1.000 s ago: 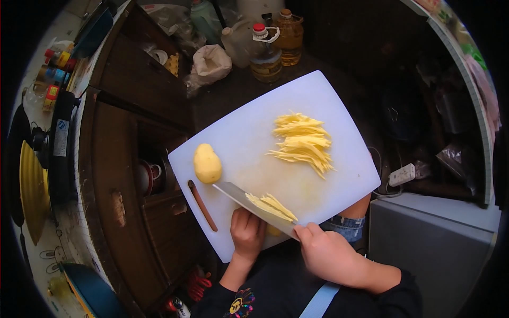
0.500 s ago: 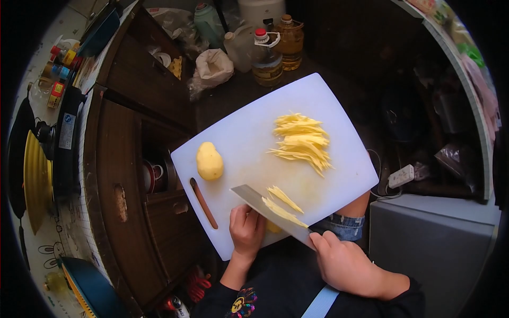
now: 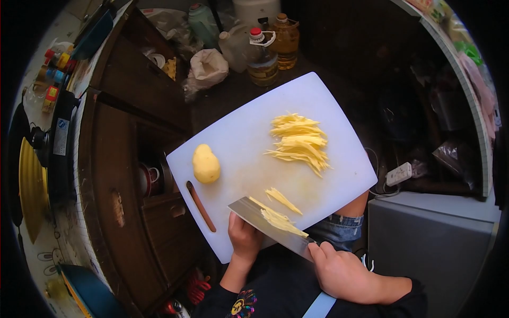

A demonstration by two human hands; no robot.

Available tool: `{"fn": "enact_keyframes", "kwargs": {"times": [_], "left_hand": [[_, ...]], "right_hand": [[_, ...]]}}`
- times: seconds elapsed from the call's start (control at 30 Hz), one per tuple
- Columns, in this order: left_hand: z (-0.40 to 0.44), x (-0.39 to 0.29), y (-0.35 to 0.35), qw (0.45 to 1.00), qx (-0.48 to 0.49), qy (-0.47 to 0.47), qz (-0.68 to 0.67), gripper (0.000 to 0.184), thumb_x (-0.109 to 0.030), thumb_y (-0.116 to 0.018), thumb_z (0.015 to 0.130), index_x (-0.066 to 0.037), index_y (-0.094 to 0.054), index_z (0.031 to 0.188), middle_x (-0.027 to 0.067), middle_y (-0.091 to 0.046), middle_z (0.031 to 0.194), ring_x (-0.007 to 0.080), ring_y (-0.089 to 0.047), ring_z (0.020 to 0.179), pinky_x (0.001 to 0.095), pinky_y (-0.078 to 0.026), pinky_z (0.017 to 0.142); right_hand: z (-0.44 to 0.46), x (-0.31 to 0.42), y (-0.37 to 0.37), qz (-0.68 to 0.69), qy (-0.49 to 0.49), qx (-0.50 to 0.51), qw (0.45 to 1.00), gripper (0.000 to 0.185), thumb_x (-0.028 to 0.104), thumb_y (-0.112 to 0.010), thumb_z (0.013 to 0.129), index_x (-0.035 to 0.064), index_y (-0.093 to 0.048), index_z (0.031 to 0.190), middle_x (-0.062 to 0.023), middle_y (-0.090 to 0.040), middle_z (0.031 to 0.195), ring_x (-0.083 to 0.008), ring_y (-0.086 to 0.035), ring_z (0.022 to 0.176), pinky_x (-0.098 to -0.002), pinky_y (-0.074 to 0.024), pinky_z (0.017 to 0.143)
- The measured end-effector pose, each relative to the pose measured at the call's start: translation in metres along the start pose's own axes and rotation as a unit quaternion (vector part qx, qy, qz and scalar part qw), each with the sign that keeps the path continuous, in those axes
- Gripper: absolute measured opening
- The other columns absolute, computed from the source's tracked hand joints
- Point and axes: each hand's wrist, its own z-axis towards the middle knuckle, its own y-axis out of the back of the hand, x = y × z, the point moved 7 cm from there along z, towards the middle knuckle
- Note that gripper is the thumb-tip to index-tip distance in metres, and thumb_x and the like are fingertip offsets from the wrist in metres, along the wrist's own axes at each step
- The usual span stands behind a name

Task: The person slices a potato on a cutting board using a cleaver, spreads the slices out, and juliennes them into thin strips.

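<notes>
My right hand (image 3: 339,270) is wrapped round the handle of a wide knife (image 3: 270,223), its blade slanting up and left over the near edge of a white cutting board (image 3: 244,127). Thin yellow strips (image 3: 275,216) lie along the blade, and a few loose strips (image 3: 283,200) rest just beyond it. My left hand (image 3: 244,236) is closed behind the blade at the board's near edge; what it holds is hidden by the knife. A whole peeled potato (image 3: 205,164) sits at the board's left. A pile of cut strips (image 3: 300,140) lies toward the right.
Oil bottles (image 3: 263,63) and an open bag (image 3: 208,69) stand beyond the board. Dark wooden cabinets (image 3: 119,196) are on the left. On the right are a power strip (image 3: 398,174) and a grey box-like appliance (image 3: 424,244).
The knife and my right hand have moved right and slightly nearer my body. Some strips have separated from the blade onto the board, while more now lie along the blade.
</notes>
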Motion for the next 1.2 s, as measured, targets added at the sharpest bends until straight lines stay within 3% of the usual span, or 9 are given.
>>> {"fn": "enact_keyframes", "kwargs": {"times": [0.3, 0.7, 0.93, 1.2], "left_hand": [[-0.004, 0.006, -0.003, 1.0, 0.015, -0.019, 0.007, 0.032, 0.002, -0.071, 0.067, -0.001, -0.067, 0.099, 0.0172, -0.064, 0.102, 0.0409, -0.062, 0.091, 0.0455, -0.054, 0.076], [-0.005, 0.006, -0.005, 0.999, 0.025, -0.019, 0.016, 0.032, -0.001, -0.074, 0.067, 0.002, -0.07, 0.098, 0.0197, -0.066, 0.104, 0.0422, -0.062, 0.1, 0.0462, -0.052, 0.086], [0.005, -0.002, -0.002, 0.999, 0.006, -0.023, 0.022, 0.021, 0.005, -0.073, 0.069, 0.004, -0.067, 0.089, 0.0168, -0.062, 0.089, 0.0351, -0.06, 0.082, 0.0419, -0.051, 0.073], [0.008, -0.006, -0.003, 0.999, 0.004, -0.021, 0.039, 0.018, 0.006, -0.071, 0.071, 0.002, -0.066, 0.088, 0.014, -0.061, 0.087, 0.0332, -0.06, 0.081, 0.0403, -0.051, 0.072]], "right_hand": [[0.019, 0.0, -0.003, -0.012, -0.008, 0.024, 1.0, 0.021, 0.006, -0.051, 0.087, -0.0082, -0.051, 0.103, -0.0159, -0.053, 0.075, -0.027, -0.062, 0.048, -0.0363, -0.0504, 0.042], [0.057, 0.003, -0.011, -0.003, 0.023, -0.023, 0.999, 0.022, 0.006, -0.053, 0.083, -0.007, -0.052, 0.1, -0.0172, -0.055, 0.074, -0.0272, -0.061, 0.048, -0.0366, -0.0493, 0.041], [0.044, -0.015, 0.002, 0.056, 0.007, -0.014, 0.998, 0.028, 0.004, -0.056, 0.083, -0.0058, -0.055, 0.109, -0.0205, -0.058, 0.082, -0.035, -0.064, 0.058, -0.0421, -0.0538, 0.054], [0.025, -0.051, 0.029, 0.0, -0.027, -0.095, 0.995, 0.029, 0.004, -0.058, 0.084, -0.0012, -0.058, 0.112, -0.017, -0.058, 0.084, -0.0348, -0.063, 0.061, -0.0434, -0.0531, 0.058]]}}
